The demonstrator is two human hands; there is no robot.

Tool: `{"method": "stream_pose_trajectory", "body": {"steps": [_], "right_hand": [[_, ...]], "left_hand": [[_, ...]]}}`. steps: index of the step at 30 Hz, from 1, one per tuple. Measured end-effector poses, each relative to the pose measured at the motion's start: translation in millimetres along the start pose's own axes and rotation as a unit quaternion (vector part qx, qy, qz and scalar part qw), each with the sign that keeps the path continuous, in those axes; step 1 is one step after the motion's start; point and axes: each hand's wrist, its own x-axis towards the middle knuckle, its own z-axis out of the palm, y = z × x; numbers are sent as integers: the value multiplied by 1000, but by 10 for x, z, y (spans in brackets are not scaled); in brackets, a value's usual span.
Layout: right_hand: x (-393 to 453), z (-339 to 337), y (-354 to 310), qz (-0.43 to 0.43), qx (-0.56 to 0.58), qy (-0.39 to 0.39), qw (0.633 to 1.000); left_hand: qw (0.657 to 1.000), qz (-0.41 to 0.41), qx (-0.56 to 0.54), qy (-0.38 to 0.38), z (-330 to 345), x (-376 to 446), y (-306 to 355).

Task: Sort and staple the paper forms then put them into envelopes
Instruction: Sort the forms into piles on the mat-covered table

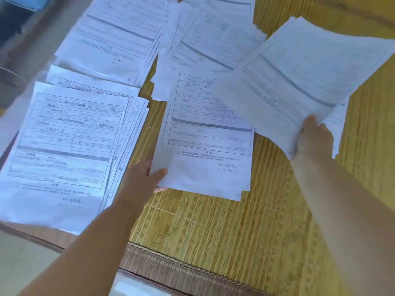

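Head view: forms lay in loose piles on the mat [213, 231]. The middle form [205, 146] was pinched by the left hand [143, 178], the lifted stack [299, 82] by the right hand [314, 137]. Sorting was underway; no stapler or envelopes were seen.

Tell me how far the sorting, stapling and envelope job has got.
Done: forms lie in separate piles, such as the near-left pile and far-left pile, on the mat. In hand: the left hand pinches the middle sheets; the right hand lifts another sheaf. Left: stapling and envelopes; neither stapler nor envelopes show.

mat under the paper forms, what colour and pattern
Yellow-gold woven mat with a leafy vine pattern; head view.
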Motion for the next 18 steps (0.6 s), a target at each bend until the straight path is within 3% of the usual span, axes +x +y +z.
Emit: {"method": "stream_pose_trajectory", "body": {"steps": [5,10,13,16,18], "right_hand": [[-129,117,147,-47,-9,-64,997],[-226,305,520,-136,-118,-94,979],[-332,354,639,-202,-209,-129,948],[-483,373,690,-258,-279,-153,912],[-566,373,693,-244,-273,-157,917]], "left_hand": [[1000,-15,-16,-4,13,19,-58],[999,-27,-41,-7,56,4,-53],[993,-57,-102,9,102,-22,50],[999,-35,-3,-6,126,-65,86],[999,-27,33,-14,153,-133,73]]}}
